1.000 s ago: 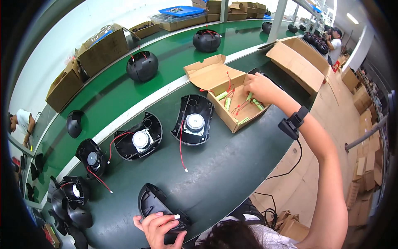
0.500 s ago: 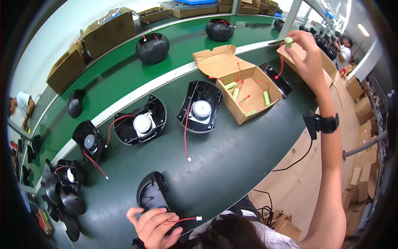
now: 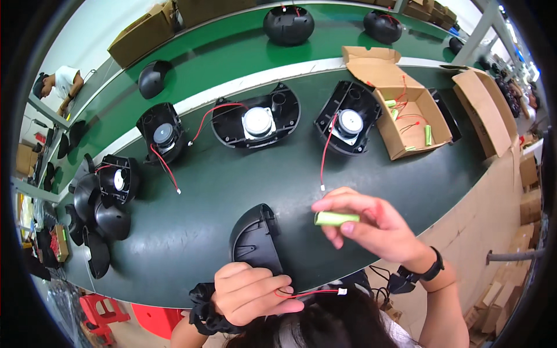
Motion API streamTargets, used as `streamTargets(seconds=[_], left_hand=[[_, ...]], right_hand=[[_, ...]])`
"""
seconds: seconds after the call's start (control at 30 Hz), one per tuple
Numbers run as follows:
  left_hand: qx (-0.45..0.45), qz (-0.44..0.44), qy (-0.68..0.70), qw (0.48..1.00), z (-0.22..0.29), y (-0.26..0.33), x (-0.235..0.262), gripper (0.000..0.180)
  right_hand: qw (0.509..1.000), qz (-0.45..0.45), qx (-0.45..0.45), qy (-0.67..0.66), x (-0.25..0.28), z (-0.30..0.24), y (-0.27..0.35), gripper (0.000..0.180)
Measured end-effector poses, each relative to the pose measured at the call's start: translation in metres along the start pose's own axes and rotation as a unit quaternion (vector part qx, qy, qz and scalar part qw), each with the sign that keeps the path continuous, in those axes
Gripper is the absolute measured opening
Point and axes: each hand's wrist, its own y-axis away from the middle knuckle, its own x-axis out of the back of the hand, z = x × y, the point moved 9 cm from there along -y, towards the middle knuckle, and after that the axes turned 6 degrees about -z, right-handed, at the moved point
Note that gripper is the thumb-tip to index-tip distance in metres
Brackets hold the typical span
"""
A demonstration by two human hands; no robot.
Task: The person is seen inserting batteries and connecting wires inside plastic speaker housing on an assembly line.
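Note:
My left hand is closed on the near end of a curved black plastic shell at the table's front edge. From under its fingers runs a thin red wire ending in a small white connector. Just right of the shell, my right hand pinches a light green cylindrical battery between thumb and fingers above the table. Beyond the hands stand open black housings, each with a round speaker: one housing on the right, one in the middle. Red leads trail from them.
An open cardboard box with green batteries stands back right, beside another carton. Black shells crowd the left end of the dark green table. Behind runs a green conveyor carrying round black units. A co-worker is far left.
My right hand has come from the far right down to the table front, bringing the battery near the shell. The left hand keeps its hold. The view has swung to the right.

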Motion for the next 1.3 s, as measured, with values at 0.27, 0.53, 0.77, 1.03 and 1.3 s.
streamTargets(seconds=[0.27, 0.53, 0.77, 1.03, 1.3], left_hand=[[0.023, -0.012, 0.009, 1.000, 0.015, 0.008, -0.005, 0.021], [0.023, -0.042, 0.005, 0.999, 0.022, 0.018, -0.012, 0.029], [0.028, -0.041, 0.023, 0.999, 0.020, 0.011, -0.013, 0.028], [0.011, -0.047, 0.023, 0.999, 0.021, 0.008, -0.016, 0.024], [0.005, -0.006, 0.081, 0.997, 0.013, 0.010, -0.005, 0.015]], right_hand=[[0.985, 0.143, 0.011, -0.098, -0.005, 0.049, -0.004, 0.028], [0.986, 0.138, -0.004, -0.091, -0.010, 0.062, -0.011, 0.029], [0.985, 0.147, 0.015, -0.087, -0.017, 0.065, -0.011, 0.031], [0.995, 0.085, -0.004, -0.046, -0.017, 0.054, -0.010, 0.039], [0.998, 0.018, -0.022, -0.053, -0.014, 0.056, -0.012, 0.048]])
